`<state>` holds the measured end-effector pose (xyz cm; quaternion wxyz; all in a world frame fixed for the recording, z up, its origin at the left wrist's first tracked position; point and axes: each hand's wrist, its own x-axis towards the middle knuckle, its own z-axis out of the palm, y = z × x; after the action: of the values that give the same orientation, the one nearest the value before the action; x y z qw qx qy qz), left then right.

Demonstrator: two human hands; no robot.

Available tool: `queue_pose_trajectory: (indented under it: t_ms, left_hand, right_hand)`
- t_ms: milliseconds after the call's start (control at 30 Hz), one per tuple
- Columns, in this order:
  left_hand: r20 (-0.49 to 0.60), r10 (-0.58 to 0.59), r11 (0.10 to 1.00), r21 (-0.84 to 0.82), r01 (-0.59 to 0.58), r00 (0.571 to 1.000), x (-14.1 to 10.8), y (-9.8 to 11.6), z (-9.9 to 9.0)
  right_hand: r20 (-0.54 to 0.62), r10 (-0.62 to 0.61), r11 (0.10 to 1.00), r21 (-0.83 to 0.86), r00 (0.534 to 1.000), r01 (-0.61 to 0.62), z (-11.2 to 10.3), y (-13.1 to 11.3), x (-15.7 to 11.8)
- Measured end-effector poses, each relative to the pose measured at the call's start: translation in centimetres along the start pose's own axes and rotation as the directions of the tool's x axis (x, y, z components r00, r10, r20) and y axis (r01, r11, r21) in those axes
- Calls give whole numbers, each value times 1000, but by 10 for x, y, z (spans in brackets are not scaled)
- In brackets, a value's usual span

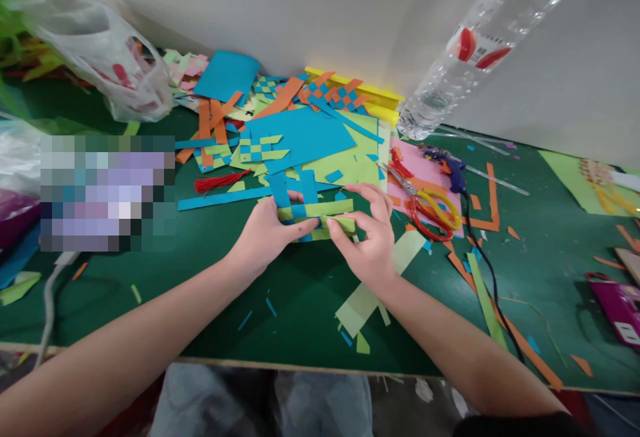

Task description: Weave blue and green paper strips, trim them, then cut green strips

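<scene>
Pinching interlaced paper strips (pixel 300 211) between left hand (pixel 267 231) and right hand (pixel 369 240).

- Bare and slender-fingered at the ends of both arms: left hand (pixel 265 230) and right hand (pixel 370 240).
- Marked with a small dark spot (pixel 300 228) on the left thumb, a little back from its tip.
- Uncovered along the left forearm (pixel 150 330), from behind the left hand out to the lower left edge of view.
- Uncovered likewise along the right forearm (pixel 465 350), widening smoothly away from the wrist.
- Dressed in a black sleeve (pixel 520 425), well behind the right hand, too dark to show weave or seam.
- Clothed below the hands, nearer the body, in faded blue-grey trousers (pixel 200 407), denim-like, softly creased, blurred in detail.
</scene>
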<state>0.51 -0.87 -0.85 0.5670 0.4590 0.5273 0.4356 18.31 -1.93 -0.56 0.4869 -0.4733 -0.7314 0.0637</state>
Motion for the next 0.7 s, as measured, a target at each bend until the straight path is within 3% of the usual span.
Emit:
queue_pose_trajectory:
  t_ms: [467,700]
  left_hand:
    - [28,13,1000,23,-14,1000,1,3,-2]
    - [-17,2,998,66,-1,1000,0,7,-1]
  right_hand:
    - [29,7,999,47,1000,-9,-1,1,0]
    - [26,-3,999,45,1000,2,-1,1,-1]
